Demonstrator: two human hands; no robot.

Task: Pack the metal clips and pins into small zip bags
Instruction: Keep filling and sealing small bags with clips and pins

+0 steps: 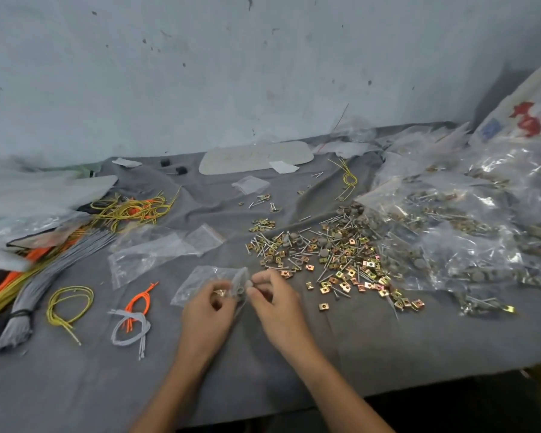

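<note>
At 6 o'clock on the cloth, the left hand pinches a bag by its near side. The right hand pinches the bag's mouth, fingertips pressed together. The pile of clips and pins lies at 2 o'clock from the hands, with spare bags at 10 o'clock.

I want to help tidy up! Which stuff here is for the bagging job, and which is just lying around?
For the job: small zip bag in the left hand and right hand; pile of metal clips and pins; empty zip bags; filled bags.
Just lying about: yellow cords; orange cords; grey cord bundle; two black caps; pale flat panel.
</note>
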